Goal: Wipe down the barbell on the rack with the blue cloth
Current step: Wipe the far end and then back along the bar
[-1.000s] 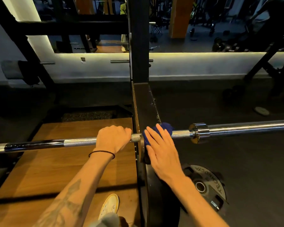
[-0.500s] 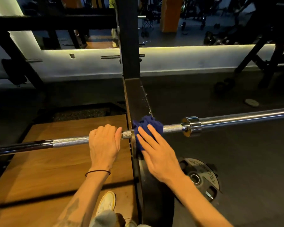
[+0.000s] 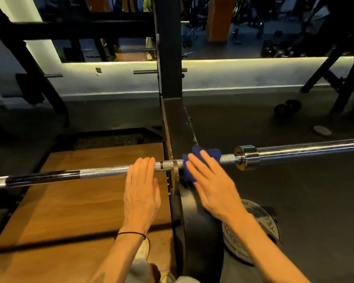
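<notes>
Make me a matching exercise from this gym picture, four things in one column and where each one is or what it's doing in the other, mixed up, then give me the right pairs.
Things
1. blue cloth
2. left hand
3. weight plate
4. chrome collar

Places or states
A. lying flat on the dark floor
B. draped over the bar under the right hand
C. fingers straight, resting on the knurled part of the barbell
D. on the bar, just right of the cloth

Pairs: 1-B, 2-C, 3-A, 4-D

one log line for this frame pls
step: wiping barbell | right hand: presses blue cloth on bar | left hand: open, fingers on knurling
</notes>
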Action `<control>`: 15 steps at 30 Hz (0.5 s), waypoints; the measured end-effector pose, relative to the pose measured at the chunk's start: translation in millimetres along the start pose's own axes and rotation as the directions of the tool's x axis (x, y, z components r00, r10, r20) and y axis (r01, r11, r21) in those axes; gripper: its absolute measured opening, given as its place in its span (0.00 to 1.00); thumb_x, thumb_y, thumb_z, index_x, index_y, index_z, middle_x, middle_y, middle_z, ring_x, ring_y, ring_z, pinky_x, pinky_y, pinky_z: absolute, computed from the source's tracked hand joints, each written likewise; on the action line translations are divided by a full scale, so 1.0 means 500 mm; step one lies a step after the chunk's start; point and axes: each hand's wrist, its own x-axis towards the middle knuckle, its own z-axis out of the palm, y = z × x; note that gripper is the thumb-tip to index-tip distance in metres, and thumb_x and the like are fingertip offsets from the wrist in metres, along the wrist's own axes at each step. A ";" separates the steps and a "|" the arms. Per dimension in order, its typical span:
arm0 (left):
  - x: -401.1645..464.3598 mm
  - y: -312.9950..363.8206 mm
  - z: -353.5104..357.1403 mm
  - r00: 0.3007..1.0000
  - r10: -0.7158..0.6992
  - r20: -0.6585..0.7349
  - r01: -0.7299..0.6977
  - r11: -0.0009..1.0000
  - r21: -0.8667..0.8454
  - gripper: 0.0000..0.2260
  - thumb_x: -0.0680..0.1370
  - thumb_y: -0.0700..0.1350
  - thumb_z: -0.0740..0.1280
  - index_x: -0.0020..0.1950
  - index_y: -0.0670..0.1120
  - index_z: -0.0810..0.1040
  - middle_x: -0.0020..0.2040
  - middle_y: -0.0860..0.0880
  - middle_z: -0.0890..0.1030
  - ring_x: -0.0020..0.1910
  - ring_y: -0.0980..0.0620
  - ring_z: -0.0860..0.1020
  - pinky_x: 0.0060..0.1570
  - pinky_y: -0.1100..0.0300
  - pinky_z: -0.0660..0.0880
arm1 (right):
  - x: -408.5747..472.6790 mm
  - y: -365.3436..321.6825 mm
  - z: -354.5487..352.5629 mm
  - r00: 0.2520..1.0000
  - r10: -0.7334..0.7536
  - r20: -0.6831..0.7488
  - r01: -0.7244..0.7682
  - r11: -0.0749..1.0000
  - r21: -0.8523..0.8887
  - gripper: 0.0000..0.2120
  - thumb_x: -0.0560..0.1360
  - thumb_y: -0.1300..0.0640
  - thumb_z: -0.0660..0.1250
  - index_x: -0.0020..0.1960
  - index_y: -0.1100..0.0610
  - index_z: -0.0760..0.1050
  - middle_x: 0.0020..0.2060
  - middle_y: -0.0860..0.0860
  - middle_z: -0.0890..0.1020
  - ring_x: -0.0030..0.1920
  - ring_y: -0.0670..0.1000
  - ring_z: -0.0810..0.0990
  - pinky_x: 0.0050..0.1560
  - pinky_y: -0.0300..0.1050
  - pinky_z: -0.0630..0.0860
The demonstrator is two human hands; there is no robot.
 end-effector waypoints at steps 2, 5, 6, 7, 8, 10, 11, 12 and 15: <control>-0.002 0.002 -0.001 1.000 -0.009 0.001 0.009 1.000 -0.016 0.27 0.78 0.41 0.66 0.77 0.43 0.63 0.75 0.44 0.66 0.78 0.47 0.59 0.77 0.47 0.54 | -0.022 0.051 -0.009 0.967 0.247 -0.056 -0.243 0.968 0.069 0.24 0.80 0.55 0.57 0.75 0.60 0.68 0.74 0.56 0.70 0.78 0.57 0.61 0.79 0.51 0.54; -0.005 0.009 0.004 0.998 -0.055 -0.023 0.054 0.998 -0.045 0.27 0.79 0.43 0.65 0.77 0.43 0.63 0.76 0.44 0.65 0.79 0.48 0.57 0.78 0.48 0.52 | -0.012 0.028 -0.003 0.861 0.494 -0.117 -0.476 0.866 0.152 0.23 0.82 0.54 0.54 0.74 0.61 0.69 0.74 0.56 0.71 0.79 0.57 0.60 0.78 0.57 0.56; -0.006 0.012 0.007 0.998 -0.064 -0.027 0.063 0.997 -0.050 0.26 0.80 0.44 0.64 0.77 0.43 0.63 0.76 0.44 0.65 0.78 0.48 0.57 0.78 0.48 0.52 | 0.002 0.000 0.000 0.852 0.510 -0.116 -0.486 0.854 0.185 0.23 0.82 0.54 0.53 0.74 0.61 0.69 0.74 0.56 0.71 0.79 0.57 0.59 0.78 0.58 0.56; -0.006 0.013 0.008 0.997 -0.068 -0.033 0.066 0.997 -0.049 0.25 0.81 0.44 0.63 0.77 0.43 0.64 0.76 0.44 0.66 0.78 0.48 0.58 0.78 0.48 0.52 | 0.013 -0.029 0.002 0.880 0.465 -0.098 -0.440 0.874 0.205 0.23 0.82 0.53 0.53 0.74 0.61 0.69 0.74 0.55 0.70 0.79 0.57 0.58 0.79 0.57 0.54; -0.005 0.012 0.007 0.997 -0.065 -0.042 0.063 0.997 -0.045 0.24 0.81 0.45 0.62 0.76 0.43 0.65 0.75 0.44 0.67 0.78 0.48 0.59 0.78 0.48 0.53 | 0.020 -0.052 0.006 0.932 0.356 -0.063 -0.339 0.922 0.188 0.24 0.82 0.53 0.54 0.75 0.61 0.68 0.76 0.55 0.68 0.80 0.58 0.57 0.79 0.56 0.53; 0.004 0.007 0.000 0.997 -0.050 -0.061 0.047 0.998 -0.044 0.20 0.81 0.46 0.61 0.74 0.44 0.69 0.71 0.44 0.72 0.75 0.48 0.65 0.77 0.48 0.57 | 0.011 -0.060 0.013 0.996 0.080 0.029 -0.081 0.995 0.050 0.26 0.81 0.53 0.54 0.77 0.60 0.65 0.78 0.55 0.64 0.80 0.59 0.54 0.79 0.56 0.52; 0.012 0.003 -0.006 0.997 -0.043 -0.063 0.040 0.998 -0.049 0.19 0.81 0.48 0.62 0.71 0.44 0.71 0.68 0.45 0.75 0.72 0.48 0.68 0.75 0.49 0.60 | 0.003 -0.044 0.011 0.999 0.001 0.046 -0.001 1.000 -0.004 0.26 0.80 0.53 0.54 0.77 0.59 0.65 0.78 0.55 0.64 0.80 0.59 0.55 0.79 0.56 0.52; 0.022 0.000 -0.013 0.998 -0.033 -0.056 0.031 0.998 -0.049 0.18 0.81 0.49 0.64 0.68 0.45 0.74 0.64 0.46 0.77 0.68 0.48 0.72 0.71 0.50 0.65 | -0.007 -0.024 0.011 0.999 -0.008 0.034 0.009 1.000 -0.027 0.26 0.80 0.53 0.55 0.76 0.59 0.66 0.78 0.55 0.64 0.80 0.60 0.56 0.79 0.56 0.52; 0.054 -0.008 -0.029 1.000 -0.021 -0.021 0.020 0.999 -0.050 0.14 0.78 0.56 0.65 0.57 0.47 0.77 0.50 0.50 0.75 0.49 0.52 0.72 0.48 0.58 0.71 | -0.034 0.013 0.000 0.936 0.350 -0.045 -0.344 0.933 0.104 0.25 0.81 0.53 0.55 0.77 0.59 0.66 0.77 0.54 0.67 0.80 0.57 0.57 0.79 0.56 0.55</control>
